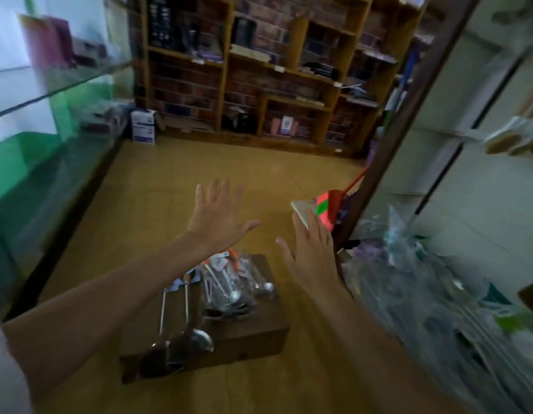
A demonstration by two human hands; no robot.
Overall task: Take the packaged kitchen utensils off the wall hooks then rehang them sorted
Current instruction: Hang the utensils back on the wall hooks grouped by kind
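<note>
Packaged metal utensils lie on a low brown wooden box [253,333] on the floor. Two long ladles [181,342] lie at its left; clear packs of spoons [235,285] with orange-and-white cards lie at its back right. My left hand [217,216] is stretched out, fingers straight and spread, above and beyond the box, holding nothing. Fingers straight and empty, my right hand [313,258] hovers just right of the spoon packs. More clear-wrapped packs [414,282] hang blurred on the white wall panel at the right.
A glass counter [50,162] runs along the left. Wooden shelving [259,70] with dark goods fills the back wall. A white box [143,127] stands at the counter's far end. Pink-green and red items [325,207] lean by a dark post [408,121]. Tan floor lies between.
</note>
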